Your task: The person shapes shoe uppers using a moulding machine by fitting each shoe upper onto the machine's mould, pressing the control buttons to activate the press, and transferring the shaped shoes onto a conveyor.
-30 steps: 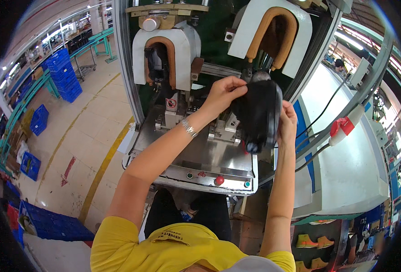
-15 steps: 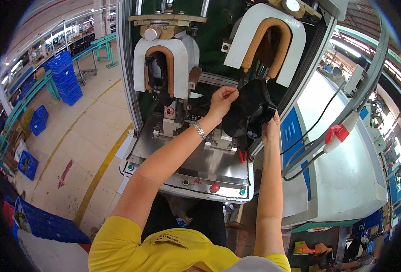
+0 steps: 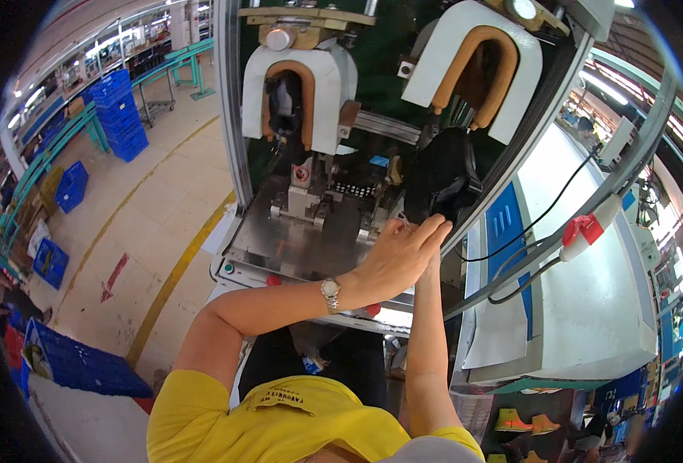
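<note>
A black shoe upper [image 3: 439, 170] sits at the right-hand station of a machine, below a white U-shaped clamp [image 3: 523, 85] lined with a tan pad. My left hand [image 3: 405, 258], with a metal watch at its wrist, reaches across to the upper's lower edge. Its fingers are together and bent, closed at that edge. Behind it is my right hand [image 3: 432, 266], close under the upper; its fingers are mostly hidden by the left. At the left station another black upper [image 3: 285, 104] stands inside a second white clamp [image 3: 254, 85] with the same tan lining.
Below the stations is a metal bed [image 3: 268, 243] with a green button [image 3: 228, 268] and red buttons [image 3: 273, 280] along its front. A white cabinet [image 3: 581, 293] and a cable with a red-and-white connector [image 3: 586, 230] flank the right. Blue crates [image 3: 118, 116] stack on the left floor.
My left hand has come down and right from the upper's left side to its lower edge. My right hand has dropped from its right side to behind the left. The whole view has shifted slightly.
</note>
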A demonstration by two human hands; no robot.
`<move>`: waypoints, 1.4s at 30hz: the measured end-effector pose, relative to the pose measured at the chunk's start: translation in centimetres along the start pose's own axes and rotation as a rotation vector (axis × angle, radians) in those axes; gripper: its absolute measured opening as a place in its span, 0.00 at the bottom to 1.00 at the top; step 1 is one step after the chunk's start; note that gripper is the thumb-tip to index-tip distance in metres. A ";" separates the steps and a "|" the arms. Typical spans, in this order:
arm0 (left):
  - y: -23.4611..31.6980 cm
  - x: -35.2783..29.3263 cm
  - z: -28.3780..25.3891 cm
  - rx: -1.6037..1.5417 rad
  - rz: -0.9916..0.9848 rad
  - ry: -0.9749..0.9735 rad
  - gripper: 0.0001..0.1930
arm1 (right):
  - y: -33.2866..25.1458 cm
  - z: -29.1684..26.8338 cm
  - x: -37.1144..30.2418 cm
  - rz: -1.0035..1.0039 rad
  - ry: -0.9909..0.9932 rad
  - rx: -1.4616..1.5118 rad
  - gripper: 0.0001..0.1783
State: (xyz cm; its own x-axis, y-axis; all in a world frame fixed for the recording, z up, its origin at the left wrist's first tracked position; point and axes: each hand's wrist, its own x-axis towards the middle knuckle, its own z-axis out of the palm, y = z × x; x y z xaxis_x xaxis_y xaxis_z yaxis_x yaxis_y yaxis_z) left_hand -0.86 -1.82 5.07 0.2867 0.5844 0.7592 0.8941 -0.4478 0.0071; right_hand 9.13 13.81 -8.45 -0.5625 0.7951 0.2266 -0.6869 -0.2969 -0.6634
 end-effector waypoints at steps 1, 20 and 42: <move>0.3 0.0 0.4 0.008 -0.024 -0.001 0.22 | -0.1 -0.5 0.2 -0.051 0.036 -0.062 0.16; -0.3 -1.6 4.4 -0.109 -0.169 0.043 0.25 | 1.5 -4.8 5.1 -0.141 0.385 0.119 0.16; 0.1 -0.5 2.4 -0.406 -0.173 -0.029 0.29 | -0.2 1.5 -0.4 -0.189 0.312 -0.182 0.13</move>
State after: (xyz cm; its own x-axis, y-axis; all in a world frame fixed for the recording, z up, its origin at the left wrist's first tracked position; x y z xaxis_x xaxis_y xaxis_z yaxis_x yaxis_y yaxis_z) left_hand -0.09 -0.60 3.13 0.1598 0.6902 0.7058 0.7239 -0.5680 0.3916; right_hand 8.80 12.73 -7.38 -0.2480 0.9574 0.1479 -0.6567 -0.0539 -0.7522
